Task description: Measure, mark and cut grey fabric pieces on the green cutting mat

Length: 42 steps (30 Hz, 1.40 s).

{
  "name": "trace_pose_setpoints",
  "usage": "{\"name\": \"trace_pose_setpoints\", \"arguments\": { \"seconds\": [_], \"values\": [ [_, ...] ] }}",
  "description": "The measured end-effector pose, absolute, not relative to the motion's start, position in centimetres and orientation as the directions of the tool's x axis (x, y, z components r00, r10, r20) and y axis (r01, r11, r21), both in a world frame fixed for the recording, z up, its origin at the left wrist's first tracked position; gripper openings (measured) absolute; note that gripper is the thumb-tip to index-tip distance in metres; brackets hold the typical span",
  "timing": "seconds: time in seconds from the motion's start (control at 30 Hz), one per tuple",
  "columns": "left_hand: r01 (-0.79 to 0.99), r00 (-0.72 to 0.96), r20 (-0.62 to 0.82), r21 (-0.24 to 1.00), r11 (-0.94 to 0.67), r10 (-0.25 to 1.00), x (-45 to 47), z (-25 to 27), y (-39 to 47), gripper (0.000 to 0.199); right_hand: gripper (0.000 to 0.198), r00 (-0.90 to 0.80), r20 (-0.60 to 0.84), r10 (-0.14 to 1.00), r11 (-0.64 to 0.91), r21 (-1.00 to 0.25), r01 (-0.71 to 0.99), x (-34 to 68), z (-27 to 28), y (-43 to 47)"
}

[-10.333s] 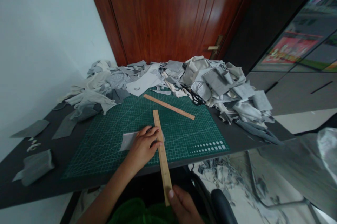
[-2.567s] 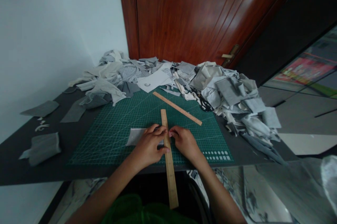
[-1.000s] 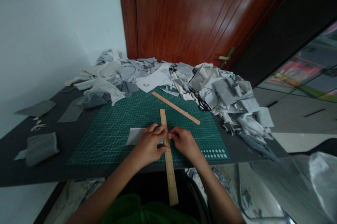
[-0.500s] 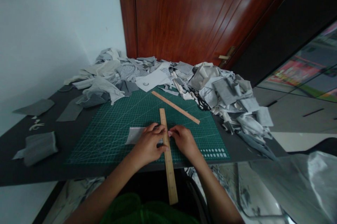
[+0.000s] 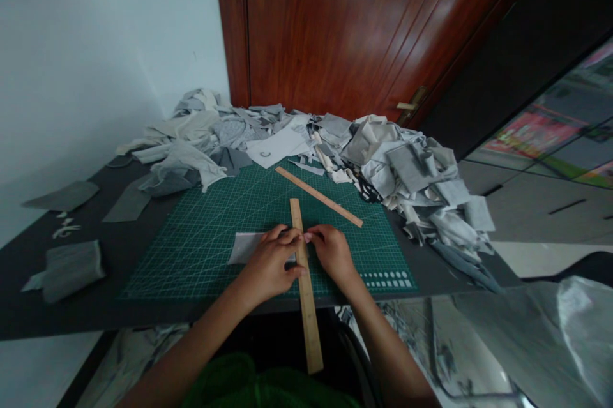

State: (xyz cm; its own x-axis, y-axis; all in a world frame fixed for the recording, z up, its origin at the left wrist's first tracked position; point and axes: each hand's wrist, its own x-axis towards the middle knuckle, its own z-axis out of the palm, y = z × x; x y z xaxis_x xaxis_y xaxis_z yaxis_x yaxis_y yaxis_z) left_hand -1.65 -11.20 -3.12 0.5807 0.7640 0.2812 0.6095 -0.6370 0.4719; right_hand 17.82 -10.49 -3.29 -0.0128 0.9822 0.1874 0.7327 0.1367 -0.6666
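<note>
A long wooden ruler (image 5: 309, 312) lies across the front of the green cutting mat (image 5: 191, 261), its near end jutting past the table edge. My left hand (image 5: 271, 261) presses on it, with fingertips and thumb holding the ruler down. Under that hand and the ruler is a pale grey piece of fabric (image 5: 242, 248), partly hidden. Against the ruler's right edge, my right hand (image 5: 332, 251) has its thumb and fingers pinched together. Something small and pinkish shows at those fingertips, too small to name. A second wooden ruler (image 5: 320, 196) lies slanted farther back on the mat.
Heaps of grey and white fabric scraps (image 5: 402, 159) line the back and right of the table. More scraps (image 5: 184, 162) are piled at the back left. A folded grey cloth (image 5: 74, 267) rests at the left. A white sheet (image 5: 275, 147) lies behind the mat.
My right hand has shifted slightly away from me along the ruler's edge, its fingers still pinched. My left hand and the ruler stay in place.
</note>
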Motion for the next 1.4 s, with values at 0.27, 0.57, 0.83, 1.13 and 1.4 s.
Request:
{"name": "trace_pose_setpoints", "arguments": {
  "seconds": [0.27,0.57,0.83,1.13,1.4],
  "values": [
    [0.620,0.586,0.264,0.464,-0.633,0.766,-1.5,-2.6,-11.2,0.047,0.021,-0.043,0.174,0.984,0.146,-0.639,0.755,17.7,-2.9,-10.4],
    [0.608,0.587,0.274,0.473,-0.638,0.762,-1.5,-2.6,-11.2,0.043,0.025,-0.167,0.087,0.982,0.179,-0.703,0.689,18.6,-1.5,-12.7],
    [0.606,0.581,0.290,0.468,-0.642,0.760,-1.7,-3.1,-11.1,0.045,0.026,0.151,0.066,0.986,0.046,-0.991,0.129,20.6,-2.7,-17.6],
    [0.610,0.568,0.324,0.452,-0.651,0.757,-1.7,-3.4,-11.2,0.047,0.046,0.213,-0.312,0.926,-0.239,-0.921,-0.308,21.3,-4.7,-26.7],
    [0.642,0.559,0.312,0.424,-0.639,0.768,-1.7,-3.2,-12.0,0.048,0.056,0.080,-0.382,0.920,-0.385,-0.923,0.018,15.9,-8.9,-30.1]
  ]
}}
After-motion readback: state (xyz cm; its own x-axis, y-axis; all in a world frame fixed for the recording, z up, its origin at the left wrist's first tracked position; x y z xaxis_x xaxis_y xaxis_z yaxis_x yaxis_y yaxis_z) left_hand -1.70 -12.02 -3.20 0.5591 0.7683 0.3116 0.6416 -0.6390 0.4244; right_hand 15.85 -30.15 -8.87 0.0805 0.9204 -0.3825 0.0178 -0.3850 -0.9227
